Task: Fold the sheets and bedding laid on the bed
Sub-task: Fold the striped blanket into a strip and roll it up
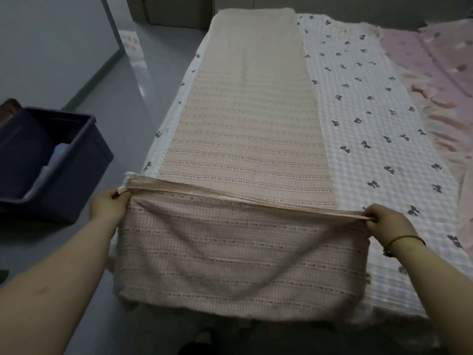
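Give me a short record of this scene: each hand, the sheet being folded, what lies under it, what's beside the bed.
left hand: pinches peach sheet, left end of its taut edge
right hand: pinches the right end
peach sheet: long strip, edge held taut between hands
underneath: white bow-print sheet
far right: pink bedding
floor at left: blue bin

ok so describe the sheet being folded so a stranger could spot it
A white waffle sheet with dark bows spreads across the middle. On its left lies a long peach woven blanket with dashed stripes. Only it is held: the left hand and right hand pinch a raised fold.
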